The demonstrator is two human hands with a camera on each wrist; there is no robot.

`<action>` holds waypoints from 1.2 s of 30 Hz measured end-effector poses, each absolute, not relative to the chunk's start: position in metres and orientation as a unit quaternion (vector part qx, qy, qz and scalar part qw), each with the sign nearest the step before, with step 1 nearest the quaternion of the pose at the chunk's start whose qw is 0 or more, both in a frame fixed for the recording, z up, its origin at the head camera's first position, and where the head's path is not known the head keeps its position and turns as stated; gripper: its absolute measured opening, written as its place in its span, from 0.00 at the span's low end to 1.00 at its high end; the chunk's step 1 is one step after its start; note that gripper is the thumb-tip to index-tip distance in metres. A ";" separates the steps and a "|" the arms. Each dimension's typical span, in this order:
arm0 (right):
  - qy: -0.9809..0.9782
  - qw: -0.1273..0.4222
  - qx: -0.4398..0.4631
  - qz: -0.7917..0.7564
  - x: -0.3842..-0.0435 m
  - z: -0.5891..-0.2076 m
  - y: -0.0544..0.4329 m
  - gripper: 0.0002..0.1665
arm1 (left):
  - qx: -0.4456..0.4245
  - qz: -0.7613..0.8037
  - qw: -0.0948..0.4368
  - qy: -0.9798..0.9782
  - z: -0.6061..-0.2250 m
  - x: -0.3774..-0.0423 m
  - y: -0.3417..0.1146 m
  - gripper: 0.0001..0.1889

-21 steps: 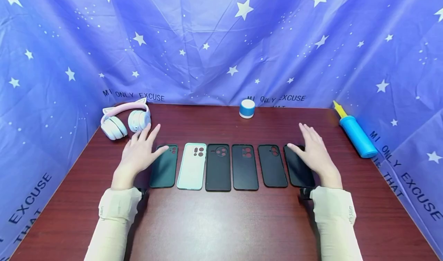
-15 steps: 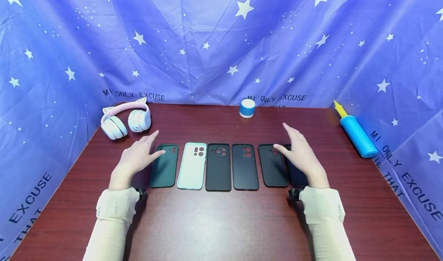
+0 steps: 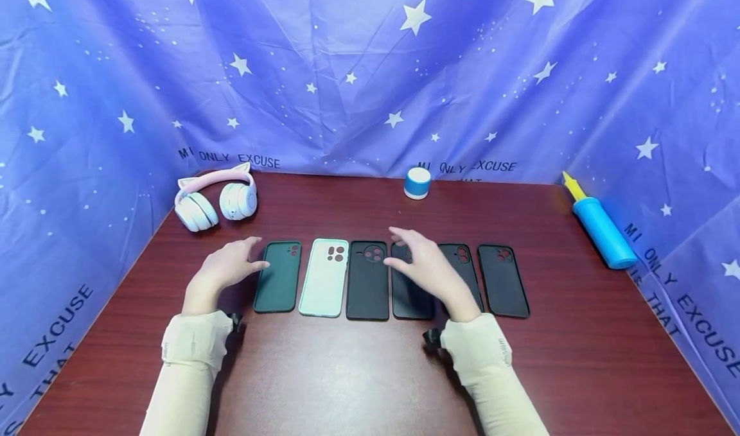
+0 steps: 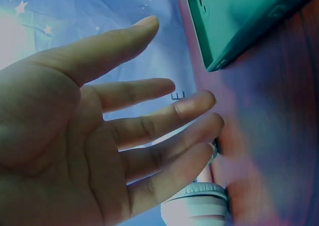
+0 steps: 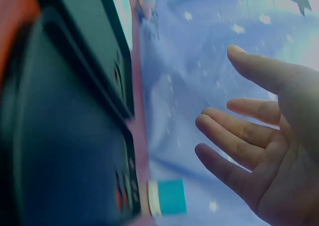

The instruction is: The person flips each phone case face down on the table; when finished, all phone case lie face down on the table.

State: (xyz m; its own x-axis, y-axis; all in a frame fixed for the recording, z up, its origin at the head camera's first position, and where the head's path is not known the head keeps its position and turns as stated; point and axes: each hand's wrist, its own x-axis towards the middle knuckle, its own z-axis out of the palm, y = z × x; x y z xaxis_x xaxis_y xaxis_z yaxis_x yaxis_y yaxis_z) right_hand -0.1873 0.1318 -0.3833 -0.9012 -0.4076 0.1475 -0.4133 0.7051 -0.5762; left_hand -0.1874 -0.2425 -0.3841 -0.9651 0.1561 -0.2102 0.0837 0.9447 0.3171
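Several phone cases lie in a row on the table. My left hand point(image 3: 224, 270) is at the left end beside the dark green case point(image 3: 279, 285), fingers loosely bent and thumb near the case's edge. In the left wrist view its palm point(image 4: 45, 151) holds nothing. The pale mint case point(image 3: 324, 285) is second, followed by a black case point(image 3: 367, 289) with a round camera ring. My right hand point(image 3: 429, 268) hovers over the fourth, dark case point(image 3: 412, 300), relaxed and holding nothing, partly hiding it and the black case point(image 3: 466, 268) to its right. Another black case point(image 3: 504, 285) ends the row.
White cat-ear headphones point(image 3: 216, 198) sit at the back left. A small blue-and-white cylinder point(image 3: 417, 184) stands at the back. A blue hand pump point(image 3: 604, 230) with a yellow nozzle lies at the right edge. Starry blue cloth point(image 3: 324, 102) hangs around the table.
My right hand has swept left from the rightmost case to the fourth one, uncovering the rightmost. My left hand has drawn slightly back toward the left, its fingers bending a little more.
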 end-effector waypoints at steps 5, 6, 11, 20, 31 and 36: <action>-0.917 -0.029 0.230 0.325 -0.182 -0.387 0.103 0.37 | 0.060 0.162 0.132 0.976 -0.385 -0.186 -0.243 0.35; -0.915 -0.033 0.229 0.331 -0.181 -0.388 0.099 0.36 | 0.062 0.164 0.133 0.975 -0.385 -0.187 -0.243 0.35; -0.902 -0.040 0.233 0.362 -0.180 -0.390 0.074 0.32 | 0.079 0.176 0.138 0.972 -0.388 -0.188 -0.243 0.35; -0.879 -0.089 0.261 0.389 -0.182 -0.396 0.031 0.31 | 0.092 0.190 0.149 0.966 -0.389 -0.187 -0.242 0.34; -0.870 -0.125 0.254 0.403 -0.181 -0.410 -0.010 0.39 | 0.082 0.199 0.163 0.963 -0.391 -0.187 -0.240 0.34; -0.873 -0.150 0.243 0.396 -0.178 -0.409 -0.022 0.42 | 0.083 0.197 0.171 0.962 -0.391 -0.189 -0.239 0.34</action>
